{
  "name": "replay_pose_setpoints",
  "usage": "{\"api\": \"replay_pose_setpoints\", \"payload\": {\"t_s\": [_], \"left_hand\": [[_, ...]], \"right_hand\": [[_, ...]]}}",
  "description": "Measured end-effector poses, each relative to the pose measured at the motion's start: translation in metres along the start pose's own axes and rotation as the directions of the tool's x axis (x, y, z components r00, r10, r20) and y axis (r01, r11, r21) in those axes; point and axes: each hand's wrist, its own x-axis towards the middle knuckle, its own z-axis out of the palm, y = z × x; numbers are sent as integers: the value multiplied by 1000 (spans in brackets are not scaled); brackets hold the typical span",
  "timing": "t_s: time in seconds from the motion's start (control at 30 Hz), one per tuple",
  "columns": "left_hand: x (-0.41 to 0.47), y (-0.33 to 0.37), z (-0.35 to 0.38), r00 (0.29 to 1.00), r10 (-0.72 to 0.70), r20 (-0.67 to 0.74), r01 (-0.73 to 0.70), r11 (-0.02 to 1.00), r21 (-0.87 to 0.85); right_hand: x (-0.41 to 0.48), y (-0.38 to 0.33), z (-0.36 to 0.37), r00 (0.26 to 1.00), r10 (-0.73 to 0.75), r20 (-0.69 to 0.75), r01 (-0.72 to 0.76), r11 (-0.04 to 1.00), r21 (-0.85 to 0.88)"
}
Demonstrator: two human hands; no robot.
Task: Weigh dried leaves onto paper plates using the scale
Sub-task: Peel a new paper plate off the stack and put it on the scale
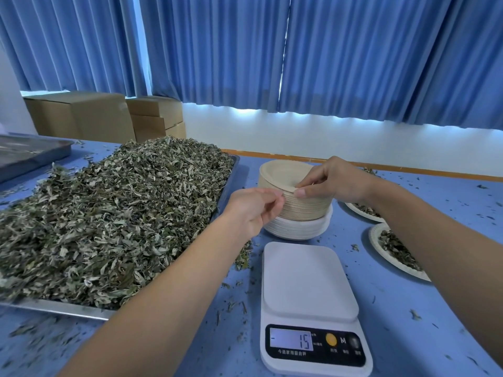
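A ribbed stack of beige paper plates (299,202) sits on a white stack (299,230) (both round, thin-rimmed), just behind the smooth white scale (307,281). The right hand (336,180) pinches the top rim between thumb and forefinger. The left hand (251,210) – fingers curled – pinches the stack's near edge. Crumbly dried leaves (109,213) heap the steel tray (68,308) close beside.

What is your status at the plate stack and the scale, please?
Right grip pinching top plate rim; left grip pinching plate stack edge. Scale platform bare. Nothing in the way.
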Motion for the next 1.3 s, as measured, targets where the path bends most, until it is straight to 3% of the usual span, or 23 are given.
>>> {"api": "replay_pose_setpoints", "payload": {"t_s": [0.8, 1.3], "left_hand": [[-1, -2, 0, 998, 58, -25, -60, 996, -66], [0, -10, 3, 992, 96, 84, -75, 972, -224]], "right_hand": [[3, 1, -3, 1000, 1, -7, -1, 1000, 10], [-2, -7, -8, 999, 51, 1, -51, 998, 40]]}}
